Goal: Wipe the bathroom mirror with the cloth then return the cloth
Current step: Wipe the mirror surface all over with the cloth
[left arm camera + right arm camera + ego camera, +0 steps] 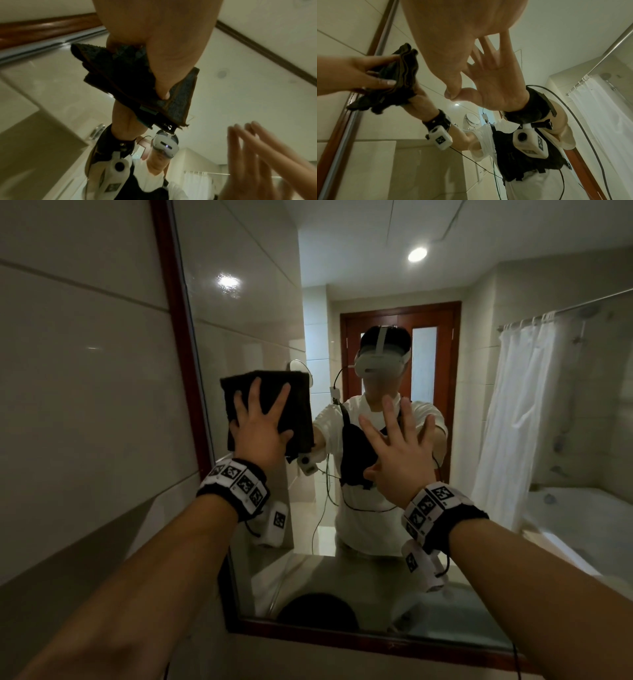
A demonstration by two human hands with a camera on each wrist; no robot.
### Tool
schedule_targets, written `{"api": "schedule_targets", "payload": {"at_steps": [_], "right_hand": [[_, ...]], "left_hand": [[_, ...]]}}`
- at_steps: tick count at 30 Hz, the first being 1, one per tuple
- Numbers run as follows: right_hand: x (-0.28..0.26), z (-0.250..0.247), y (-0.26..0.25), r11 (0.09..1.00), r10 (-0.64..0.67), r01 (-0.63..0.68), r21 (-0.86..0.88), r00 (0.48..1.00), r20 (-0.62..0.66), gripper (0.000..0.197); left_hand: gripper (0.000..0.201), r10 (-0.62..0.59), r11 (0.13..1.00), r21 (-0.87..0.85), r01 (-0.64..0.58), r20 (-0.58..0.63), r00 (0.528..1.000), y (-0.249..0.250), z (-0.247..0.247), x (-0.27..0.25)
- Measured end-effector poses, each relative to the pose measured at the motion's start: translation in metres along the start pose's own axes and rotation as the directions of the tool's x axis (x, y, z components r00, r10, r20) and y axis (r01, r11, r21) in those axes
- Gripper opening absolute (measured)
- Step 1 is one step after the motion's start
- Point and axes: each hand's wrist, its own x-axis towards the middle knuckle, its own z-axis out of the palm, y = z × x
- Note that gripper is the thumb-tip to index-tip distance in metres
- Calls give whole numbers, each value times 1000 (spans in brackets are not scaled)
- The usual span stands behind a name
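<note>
Cloth [269, 405], dark and folded, is pressed flat against the mirror [479, 419] near its left edge by the spread left hand [259, 429], so wiping looks underway with the return undone, while the right hand [399, 455] splays empty by the glass; contact and streaks are unclear.

Head camera faces the mirror [376, 285] from close range; both wrist cameras look up along the hands at its glass.
</note>
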Motion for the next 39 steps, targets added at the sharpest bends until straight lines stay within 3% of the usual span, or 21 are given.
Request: {"api": "schedule_targets", "payload": {"at_steps": [4, 8, 15, 19, 26, 30, 36, 39], "right_hand": [[0, 2, 1, 1000, -9, 9, 6, 1000, -22, 111], [-1, 4, 1, 1000, -19, 19, 7, 998, -54, 112], [-2, 5, 3, 1000, -24, 24, 3, 998, -58, 109], [-2, 5, 5, 1000, -30, 29, -10, 997, -74, 109], [-1, 9, 4, 1000, -22, 21, -7, 995, -100, 109], [0, 10, 4, 1000, -22, 21, -8, 995, -102, 109], [-1, 9, 4, 1000, -14, 13, -15, 996, -92, 108], [-1, 7, 2, 1000, -6, 3, -27, 995, -98, 109]], "left_hand": [[88, 46, 997, 68, -46, -1, 999, 18, -2, 0], [86, 179, 971, 148, -185, 52, 982, 20, 20, -34], [82, 194, 965, 161, -207, 94, 976, 10, 44, -68], [83, 166, 974, 142, -174, 66, 984, 9, 38, -58], [88, -8, 997, 70, 10, -31, 999, -10, -14, 14], [85, -64, 997, 33, 65, -27, 998, 1, -15, 14], [86, 60, 992, 108, -64, 41, 997, 19, 8, -22], [85, 61, 989, 130, -67, 48, 997, 18, 23, -45]]}}
